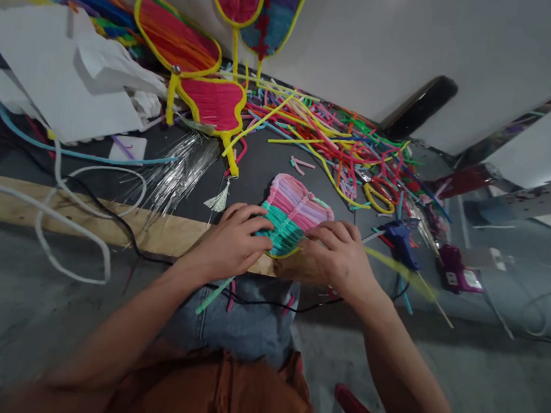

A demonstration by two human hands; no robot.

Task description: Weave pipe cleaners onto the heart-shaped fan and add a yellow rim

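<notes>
A small heart-topped panel of pipe cleaners (pixel 294 211), pink and lilac above and teal below, lies at the table's front edge. My left hand (pixel 239 238) grips its left side with curled fingers. At its lower right, the closed fingers of my right hand (pixel 341 250) pinch a yellow pipe cleaner (pixel 399 267). This strand follows the panel's bottom rim, and its blurred free end sticks out to the right. A green pipe cleaner (pixel 213 297) shows below my left wrist. The fingertips partly hide both sides of the panel.
Loose pipe cleaners (pixel 320 127) are heaped behind the panel. Finished yellow-rimmed pieces (pixel 212 103) and silver tinsel (pixel 178 170) lie left. Yellow-handled scissors (pixel 378 199) and a blue glue gun (pixel 401 242) are at right. A black cable (pixel 130 233) crosses the wooden edge.
</notes>
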